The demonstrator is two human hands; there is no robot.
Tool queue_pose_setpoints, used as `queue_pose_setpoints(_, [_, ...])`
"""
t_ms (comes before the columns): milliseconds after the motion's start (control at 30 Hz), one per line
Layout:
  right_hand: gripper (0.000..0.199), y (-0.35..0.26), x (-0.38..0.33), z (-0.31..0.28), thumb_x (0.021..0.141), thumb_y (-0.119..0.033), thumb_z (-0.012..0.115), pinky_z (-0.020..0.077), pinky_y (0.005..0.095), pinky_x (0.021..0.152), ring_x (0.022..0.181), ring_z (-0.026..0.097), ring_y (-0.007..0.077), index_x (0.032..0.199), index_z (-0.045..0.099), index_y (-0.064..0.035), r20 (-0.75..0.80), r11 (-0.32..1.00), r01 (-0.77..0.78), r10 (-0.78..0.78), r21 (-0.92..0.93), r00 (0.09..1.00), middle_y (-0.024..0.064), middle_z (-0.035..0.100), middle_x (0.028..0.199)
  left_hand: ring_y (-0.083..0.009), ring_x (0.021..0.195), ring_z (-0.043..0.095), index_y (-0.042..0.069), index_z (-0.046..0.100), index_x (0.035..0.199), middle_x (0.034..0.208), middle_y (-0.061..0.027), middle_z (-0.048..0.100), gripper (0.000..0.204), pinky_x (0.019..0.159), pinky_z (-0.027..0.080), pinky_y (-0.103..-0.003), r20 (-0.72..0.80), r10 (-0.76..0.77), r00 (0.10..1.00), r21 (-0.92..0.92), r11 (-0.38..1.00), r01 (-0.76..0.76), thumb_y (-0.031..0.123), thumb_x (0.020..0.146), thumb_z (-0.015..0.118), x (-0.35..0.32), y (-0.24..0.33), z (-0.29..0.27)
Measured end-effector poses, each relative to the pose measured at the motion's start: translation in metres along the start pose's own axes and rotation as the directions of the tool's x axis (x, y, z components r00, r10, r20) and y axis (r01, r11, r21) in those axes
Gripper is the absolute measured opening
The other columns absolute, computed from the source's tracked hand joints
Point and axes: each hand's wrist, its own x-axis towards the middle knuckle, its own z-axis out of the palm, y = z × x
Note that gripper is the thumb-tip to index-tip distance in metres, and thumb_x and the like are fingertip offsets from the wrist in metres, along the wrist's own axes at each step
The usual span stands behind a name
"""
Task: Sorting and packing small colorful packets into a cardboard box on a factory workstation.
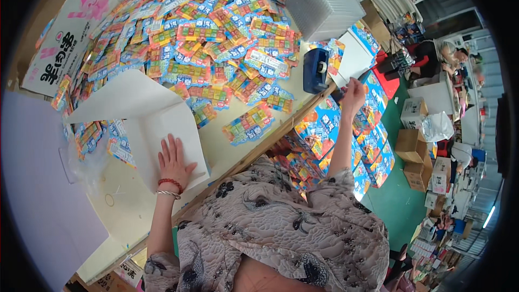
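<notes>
White card: near left on table, bent into panels; folding seemed begun, taping left.
Left hand: flat on card, fingers spread, gripping nothing.
Packets: heaped beyond, unsorted.
Tape dispenser: far right edge.
Right hand: beside it, fingertips together; tape held, couldn't tell.
Boxes: right, partly arm-hidden.

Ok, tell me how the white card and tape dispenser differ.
The card is white; the dispenser is dark blue. The card is much larger than the dispenser. The left hand lies flat on the card, while the right hand is beside the dispenser. Both are on the table.
</notes>
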Motion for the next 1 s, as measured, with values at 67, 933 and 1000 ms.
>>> queue_pose_setpoints(67, [0.015, -0.010, 0.025, 0.008, 0.089, -0.013, 0.060, 0.0453, 0.0236, 0.057, 0.063, 0.056, 0.0089, 0.097, 0.066, -0.0019, -0.019, 0.991, 0.132, -0.132, 0.005, 0.991, 0.0046, 0.063, 0.073, -0.0380, 0.142, -0.008, 0.003, 0.002, 0.148, 0.155, -0.0157, -0.009, 0.095, 0.112, 0.010, -0.055, 0.008, -0.013, 1.000, 0.005, 1.000, 0.013, 0.041, 0.084, 0.060, 0.001, 0.004, 0.000])
queue_pose_setpoints(933, [0.014, -0.130, 0.286, 0.072, 0.078, -0.013, 0.072, 0.0449, 0.0263, 0.077, 0.080, 0.058, 0.0101, 0.088, 0.070, -0.0026, 0.948, 0.823, 0.531, 0.028, -0.202, 0.318, 0.0019, 0.066, 0.081, -0.0405, 0.141, -0.009, 0.002, 0.002, 0.147, 0.154, -0.0182, -0.011, 0.093, 0.112, 0.007, -0.057, 0.019, -0.030, 0.999, -0.087, 0.996, 0.031, 0.036, 0.084, 0.061, -0.001, 0.010, 0.000])
queue_pose_setpoints(1000, [0.015, -0.127, 0.291, 0.074, 0.079, -0.013, 0.071, 0.0450, 0.0267, 0.077, 0.080, 0.058, 0.0097, 0.089, 0.070, -0.0026, 0.955, 0.825, 0.536, 0.017, -0.180, 0.295, 0.0016, 0.066, 0.082, -0.0407, 0.141, -0.009, 0.001, 0.002, 0.147, 0.154, -0.0187, -0.010, 0.094, 0.112, 0.007, -0.057, 0.009, -0.029, 1.000, -0.081, 0.996, 0.030, 0.035, 0.084, 0.061, -0.001, 0.010, 0.000])
